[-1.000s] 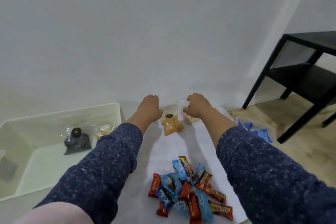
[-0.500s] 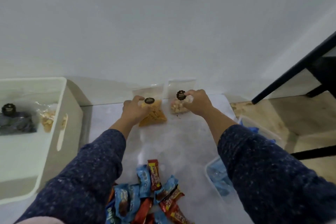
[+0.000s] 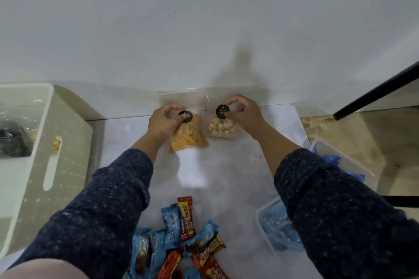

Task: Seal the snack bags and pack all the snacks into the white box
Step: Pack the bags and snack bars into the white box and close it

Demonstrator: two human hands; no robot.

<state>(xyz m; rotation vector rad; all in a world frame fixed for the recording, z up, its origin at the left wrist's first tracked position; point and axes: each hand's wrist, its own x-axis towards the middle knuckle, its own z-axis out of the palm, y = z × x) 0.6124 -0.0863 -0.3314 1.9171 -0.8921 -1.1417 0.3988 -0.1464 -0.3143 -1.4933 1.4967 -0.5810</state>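
Both arms in dark blue speckled sleeves reach forward over the white mat (image 3: 226, 165) toward the wall.

Left hand (image 3: 164, 123): fingers curled, thumb and fingertips pinching the top of the clear plastic bag of orange stick snacks (image 3: 189, 140), right at its round black sticker (image 3: 186, 116). That bag lies flat on the mat near the wall, its clear top edge up against the wall base.

Right hand (image 3: 243, 113): fingers curled, pinching the top of the clear plastic bag of pale round snacks (image 3: 223, 128) beside its scalloped black sticker (image 3: 222, 111). This bag sits just beside the orange one, to its right, also near the wall. Cannot tell whether either bag's top is actually sealed.

White plastic box with a slot handle (image 3: 48, 142) stands at the left, apart from the mat. Inside it: a dark-contents clear bag (image 3: 12, 142) and something yellowish seen partly through the handle slot; details too blurry to call.

Pile of loose wrapped bars, blue and red/yellow wrappers (image 3: 181, 240), lies on the near end of the mat between the forearms, well apart from the two bags.

Clear plastic tub with blue-wrapped items (image 3: 335, 165) sits at the right, partly hidden under the right sleeve. Black table leg (image 3: 374, 95) at far right, on a wood floor.
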